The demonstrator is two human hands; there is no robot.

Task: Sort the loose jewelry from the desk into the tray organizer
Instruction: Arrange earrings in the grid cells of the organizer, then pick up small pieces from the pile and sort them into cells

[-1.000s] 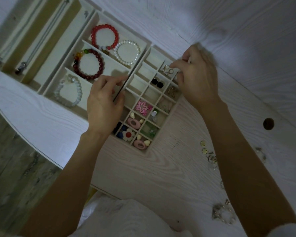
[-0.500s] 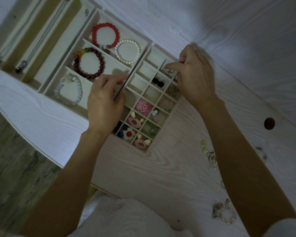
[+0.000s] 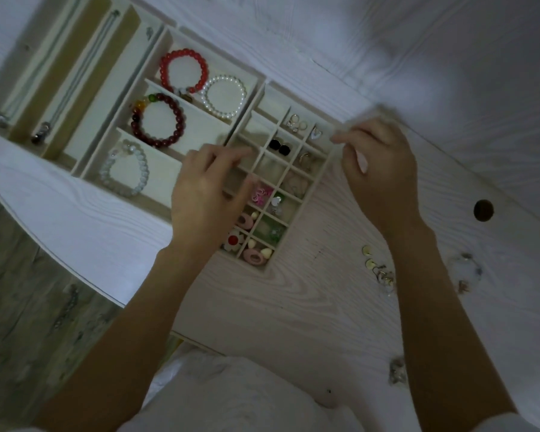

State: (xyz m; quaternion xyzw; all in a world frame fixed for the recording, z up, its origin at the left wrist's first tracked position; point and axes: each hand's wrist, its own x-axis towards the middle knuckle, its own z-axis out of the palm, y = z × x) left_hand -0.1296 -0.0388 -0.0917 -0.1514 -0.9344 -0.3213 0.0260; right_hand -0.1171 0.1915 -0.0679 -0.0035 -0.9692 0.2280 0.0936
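The pale wooden tray organizer (image 3: pixel 307 202) lies on the white desk, its small grid cells holding stud earrings (image 3: pixel 295 123), a heart-shaped piece (image 3: pixel 316 133), black studs (image 3: pixel 279 147) and coloured flower and bead pieces. My left hand (image 3: pixel 205 194) hovers over the grid's left cells, fingers loosely bent, nothing seen in it. My right hand (image 3: pixel 378 163) is just off the tray's right edge, blurred, with fingertips pointing toward the heart-shaped piece's cell and no item visible in them. Loose gold earrings (image 3: pixel 378 269), a clear piece (image 3: pixel 465 269) and a small cluster (image 3: pixel 396 372) lie on the desk at right.
Larger cells hold a red bracelet (image 3: pixel 183 71), a pearl bracelet (image 3: pixel 223 96), a dark red bracelet (image 3: pixel 158 124) and a pale one (image 3: pixel 123 173). Necklaces lie in the long slots (image 3: pixel 75 73) at far left. A cable hole (image 3: pixel 483 210) is at right; the desk's curved edge runs lower left.
My right hand has drawn back to the right, off the upper earring cell. My left hand has let go of the tray divider and shifted right over the grid.
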